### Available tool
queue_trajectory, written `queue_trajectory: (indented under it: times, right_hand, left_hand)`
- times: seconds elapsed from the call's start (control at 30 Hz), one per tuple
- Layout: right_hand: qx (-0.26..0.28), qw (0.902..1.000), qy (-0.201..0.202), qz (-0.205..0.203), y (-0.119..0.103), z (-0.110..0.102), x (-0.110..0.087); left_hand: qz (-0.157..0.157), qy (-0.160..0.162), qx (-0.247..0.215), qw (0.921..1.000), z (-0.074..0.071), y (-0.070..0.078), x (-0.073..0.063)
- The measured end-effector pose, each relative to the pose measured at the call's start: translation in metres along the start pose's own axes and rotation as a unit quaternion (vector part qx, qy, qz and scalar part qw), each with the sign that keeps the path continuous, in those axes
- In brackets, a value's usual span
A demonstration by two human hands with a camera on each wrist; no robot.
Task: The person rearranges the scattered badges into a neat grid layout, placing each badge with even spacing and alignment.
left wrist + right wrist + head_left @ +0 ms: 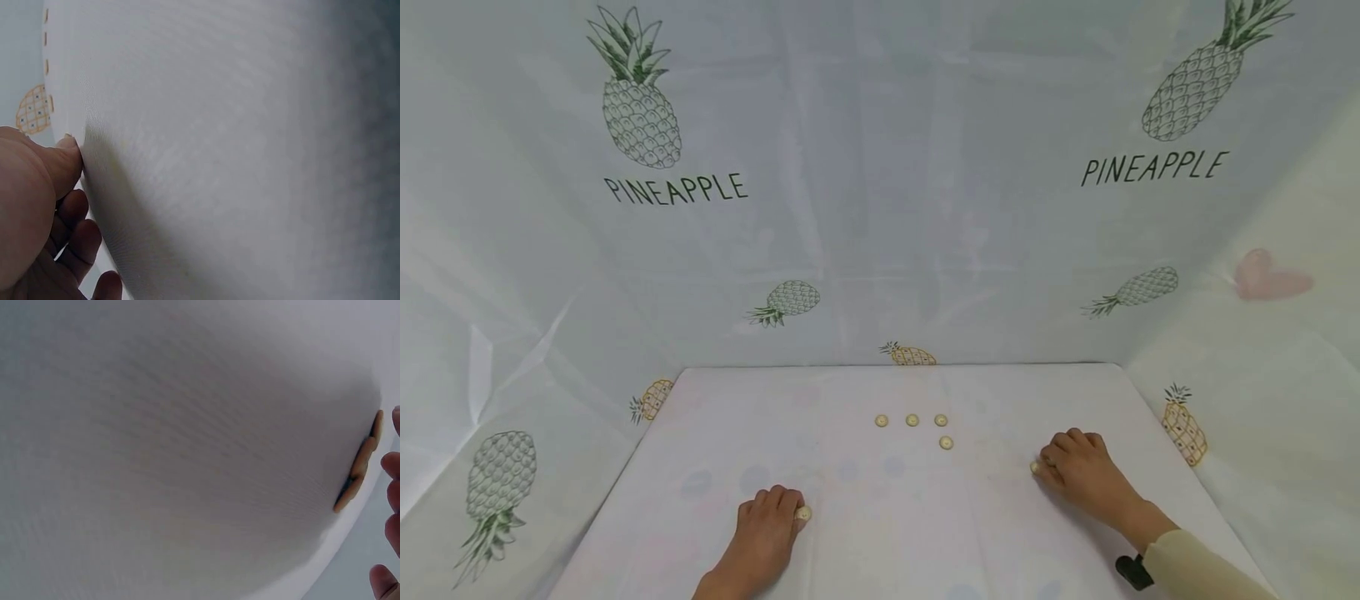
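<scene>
My left hand (762, 527) pinches a pale round button (803, 513) at its thumb and index finger, low over the table. In the left wrist view its thumb (65, 164) comes down at the tabletop and the other fingers curl in; the button is hidden there. My right hand (1081, 477) is bent over a small heap of buttons, one of which, a pale button (1035, 467), shows beside the thumb. The right wrist view shows overlapping tan buttons (360, 464) flat on the surface, with the fingers (392, 464) loosely curled above and a gap beside the thumb.
A row of three buttons (912, 420) lies near the middle of the table (880, 550). Another button (946, 442) sits just in front of the row's right end. Pineapple-printed cloth (880, 208) walls the back and both sides.
</scene>
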State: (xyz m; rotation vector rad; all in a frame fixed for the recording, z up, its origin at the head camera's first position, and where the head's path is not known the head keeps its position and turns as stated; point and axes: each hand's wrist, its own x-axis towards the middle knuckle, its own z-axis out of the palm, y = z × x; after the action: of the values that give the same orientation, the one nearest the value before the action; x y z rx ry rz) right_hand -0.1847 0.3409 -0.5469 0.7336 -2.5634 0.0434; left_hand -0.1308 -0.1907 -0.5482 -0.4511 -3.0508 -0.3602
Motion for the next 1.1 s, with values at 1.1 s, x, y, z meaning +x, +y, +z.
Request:
queue_trajectory:
  times: [1.1]
  right_hand:
    - [0.033, 0.9982, -0.046, 0.017, -0.0029, 0.0076, 0.0048]
  left_hand:
    - [-0.002, 0.009, 0.005, 0.9999, 0.0004, 0.0018, -0.0003]
